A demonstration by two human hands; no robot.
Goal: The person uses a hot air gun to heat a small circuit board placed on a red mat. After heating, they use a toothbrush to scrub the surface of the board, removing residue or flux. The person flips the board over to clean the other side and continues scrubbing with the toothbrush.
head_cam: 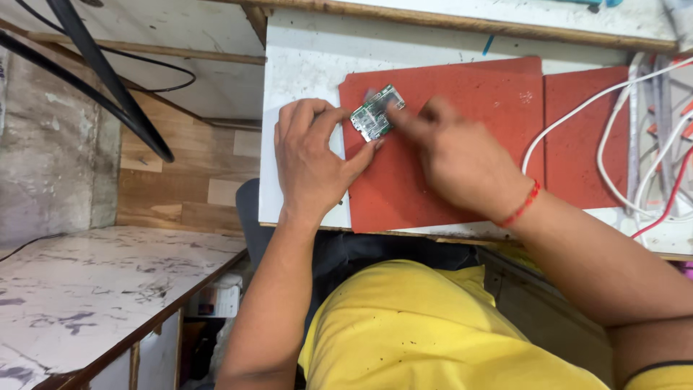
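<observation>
Where held, small green circuit board [375, 114]

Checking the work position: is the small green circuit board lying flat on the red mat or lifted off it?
Cannot tell: the small green circuit board sits over the red mat, pinched by the left hand.

White cables [613, 144] lie at the desk's [303, 72] right edge. Black cables [108, 87] hang off its left side. A stained table [94, 289] stands lower left.
</observation>
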